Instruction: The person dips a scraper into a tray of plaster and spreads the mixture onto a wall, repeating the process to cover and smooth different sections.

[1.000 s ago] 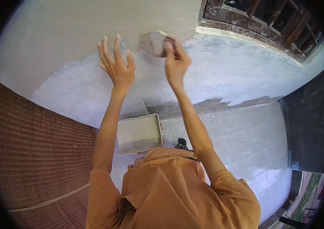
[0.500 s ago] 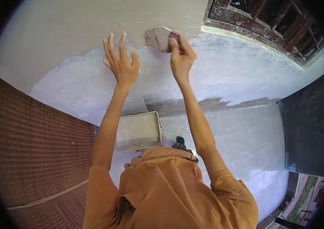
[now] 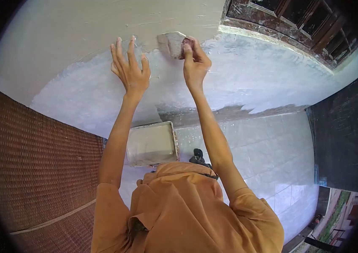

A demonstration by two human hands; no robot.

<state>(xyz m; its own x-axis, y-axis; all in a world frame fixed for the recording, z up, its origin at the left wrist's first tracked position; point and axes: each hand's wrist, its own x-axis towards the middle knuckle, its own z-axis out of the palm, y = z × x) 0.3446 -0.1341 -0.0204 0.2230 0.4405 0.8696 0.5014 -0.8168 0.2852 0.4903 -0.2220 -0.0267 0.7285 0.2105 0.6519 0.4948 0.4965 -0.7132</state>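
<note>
Along the border where the beige coat (image 3: 73, 38) meets the whitish part of the wall (image 3: 246, 71), you have the flat scraper (image 3: 169, 45), its reddish-dark end pinched between the thumb and fingers of your right hand (image 3: 196, 69). Your left hand (image 3: 133, 76) is near it, fingers spread; whether their tips touch the wall cannot be told. Below your hands is a rectangular tray (image 3: 174, 139) of pale paste, between woven matting (image 3: 48, 160) and the tiled floor (image 3: 267, 143). Up to the right is a wooden window (image 3: 299, 21).
</note>
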